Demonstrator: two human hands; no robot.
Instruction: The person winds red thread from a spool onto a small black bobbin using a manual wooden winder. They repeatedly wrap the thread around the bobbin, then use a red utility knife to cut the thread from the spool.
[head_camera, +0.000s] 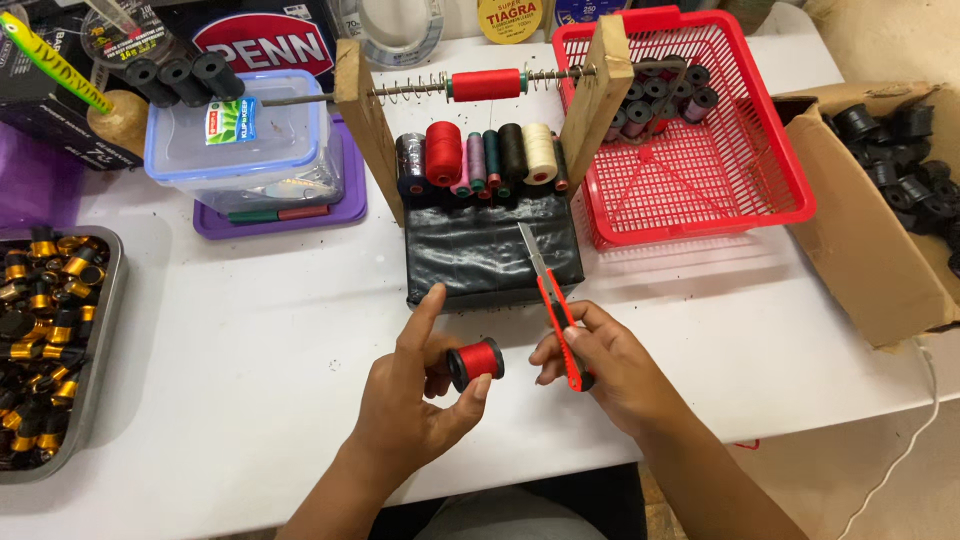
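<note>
A metal tray (100, 300) holds gold-black spools. The left hand (410, 400) pinches a red thread spool (475, 362) between thumb and fingers. The right hand (600, 365) grips red scissors (555, 300), fingers pressed together. A red basket (760, 150) holds black bobbins.

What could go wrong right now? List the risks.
1. The right hand grips a red-handled cutter with its blade bared, close to the left hand; a slip might nick its fingers.
2. The spool of red thread sits pinched only at its ends; it could pop free and roll off the white table.
3. The blade tip hangs over the black pad and might score it.
</note>
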